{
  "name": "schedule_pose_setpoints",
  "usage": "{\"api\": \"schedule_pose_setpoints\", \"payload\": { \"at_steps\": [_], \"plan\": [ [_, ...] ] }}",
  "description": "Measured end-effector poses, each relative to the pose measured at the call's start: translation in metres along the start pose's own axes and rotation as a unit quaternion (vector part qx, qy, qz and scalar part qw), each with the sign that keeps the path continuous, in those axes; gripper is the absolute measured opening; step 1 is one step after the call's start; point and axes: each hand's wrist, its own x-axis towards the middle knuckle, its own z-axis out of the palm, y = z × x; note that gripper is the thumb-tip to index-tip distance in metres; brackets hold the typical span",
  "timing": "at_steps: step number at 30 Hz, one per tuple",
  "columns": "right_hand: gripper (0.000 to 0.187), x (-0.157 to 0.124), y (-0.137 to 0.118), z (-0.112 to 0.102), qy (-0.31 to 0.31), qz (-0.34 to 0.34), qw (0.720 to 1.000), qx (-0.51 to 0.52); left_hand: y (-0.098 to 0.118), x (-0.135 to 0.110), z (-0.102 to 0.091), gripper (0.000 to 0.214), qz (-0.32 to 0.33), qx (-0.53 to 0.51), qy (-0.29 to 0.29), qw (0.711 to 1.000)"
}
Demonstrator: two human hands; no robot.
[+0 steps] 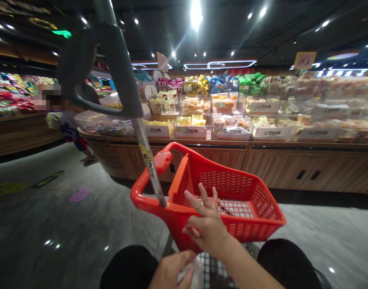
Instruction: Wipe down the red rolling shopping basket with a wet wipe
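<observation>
My right hand (206,226) is raised just in front of the near side of a red shopping basket cart (247,220). Three of its fingers are spread and stretched out, while the thumb and index finger are bent towards each other. I see nothing held in it. Low in the view, my left hand (168,273) is closed around a crumpled whitish thing (194,275), thin like tissue or plastic film. The lower edge of the picture cuts this hand off. The basket has mesh sides, and a metal pole with a grey handle (120,68) rises at its left end.
Behind the cart stands a wooden display counter (271,168) with clear bins of packaged food (193,120). A person (71,124) is at the left, beside the counters. My dark-clad knees (288,261) flank the cart on the grey tiled floor (81,228).
</observation>
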Motion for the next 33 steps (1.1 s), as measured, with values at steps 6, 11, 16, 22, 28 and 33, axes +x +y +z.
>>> {"api": "schedule_pose_setpoints", "payload": {
  "at_steps": [6, 11, 16, 22, 28, 33],
  "plan": [
    [0.013, -0.006, 0.005, -0.006, 0.001, 0.023, 1.0, 0.008, 0.01, 0.008, -0.001, 0.021, 0.003, -0.001, 0.018, 1.0],
    [0.008, -0.024, 0.006, -0.008, 0.022, 0.047, 0.992, 0.117, 0.011, 0.008, -0.005, 0.052, -0.094, -0.058, 0.029, 0.993],
    [0.063, -0.069, -0.002, -0.003, 0.02, 0.138, 0.934, 0.328, 0.018, 0.007, -0.009, 0.076, -0.18, -0.188, 0.021, 0.965],
    [0.016, -0.095, -0.011, 0.007, 0.049, 0.307, 0.827, 0.469, 0.03, 0.016, -0.003, 0.067, -0.193, -0.259, -0.01, 0.946],
    [0.027, -0.1, -0.005, 0.013, 0.12, 0.418, 0.706, 0.558, 0.02, 0.019, 0.005, 0.018, -0.29, -0.303, -0.012, 0.908],
    [0.036, -0.109, 0.002, 0.016, 0.053, 0.401, 0.729, 0.552, 0.017, 0.016, 0.001, 0.019, -0.279, -0.233, -0.021, 0.931]
  ]
}}
